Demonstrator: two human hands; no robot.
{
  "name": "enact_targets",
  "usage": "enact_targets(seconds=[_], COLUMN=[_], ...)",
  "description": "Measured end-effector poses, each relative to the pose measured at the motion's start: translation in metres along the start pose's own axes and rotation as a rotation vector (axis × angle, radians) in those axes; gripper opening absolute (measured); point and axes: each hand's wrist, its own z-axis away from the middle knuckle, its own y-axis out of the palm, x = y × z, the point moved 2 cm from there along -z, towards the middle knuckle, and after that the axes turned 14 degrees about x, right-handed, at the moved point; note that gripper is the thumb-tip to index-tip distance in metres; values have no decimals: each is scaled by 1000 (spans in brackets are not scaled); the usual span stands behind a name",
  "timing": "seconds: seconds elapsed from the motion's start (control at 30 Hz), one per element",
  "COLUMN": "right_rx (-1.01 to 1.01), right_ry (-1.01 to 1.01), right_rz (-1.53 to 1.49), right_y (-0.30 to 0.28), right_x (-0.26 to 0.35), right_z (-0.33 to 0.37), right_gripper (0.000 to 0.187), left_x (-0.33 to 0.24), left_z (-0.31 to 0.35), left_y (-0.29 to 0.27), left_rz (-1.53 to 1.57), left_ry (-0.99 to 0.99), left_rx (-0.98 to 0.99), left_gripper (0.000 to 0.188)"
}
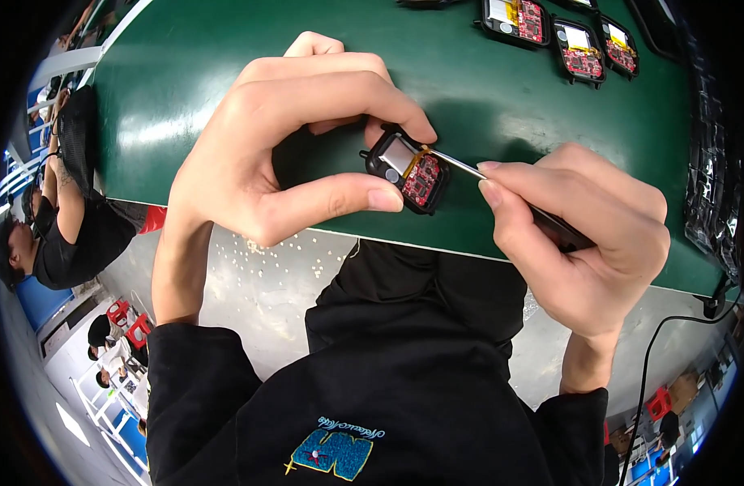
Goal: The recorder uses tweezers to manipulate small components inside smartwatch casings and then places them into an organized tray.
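Observation:
Between the thumb and fingers of my left hand [283, 138] is a small black device casing [425, 202], held tilted just above the table. Its open side faces up and shows a red circuit board [423, 180], a silver battery [397, 155] and a strip of yellow tape between them. My right hand [587, 227] is closed round a pair of tweezers [459, 165], gripped like a pen. The slim metal tip reaches the casing's upper edge beside the yellow tape. Whether it pinches anything there is too small to tell.
Several similar open casings [581, 53] with red boards lie at the far right of the green table [169, 105]. Black wrapped material [710, 162] lines the right edge, and a black cable [654, 348] hangs below it. Another person [64, 219] sits at the left.

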Motion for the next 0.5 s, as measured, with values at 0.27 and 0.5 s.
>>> enact_targets(seconds=[0.27, 0.5], right_rx=[27, 24], right_ry=[42, 100], right_rz=[-23, -56], right_y=[-2, -2], right_x=[2, 3], right_z=[-2, -2], right_gripper=[22, 21], left_x=[2, 3], left_z=[0, 1], left_y=[1, 3], left_rz=[19, 36], left_ry=[18, 48], left_rx=[-5, -45], left_gripper=[55, 55])
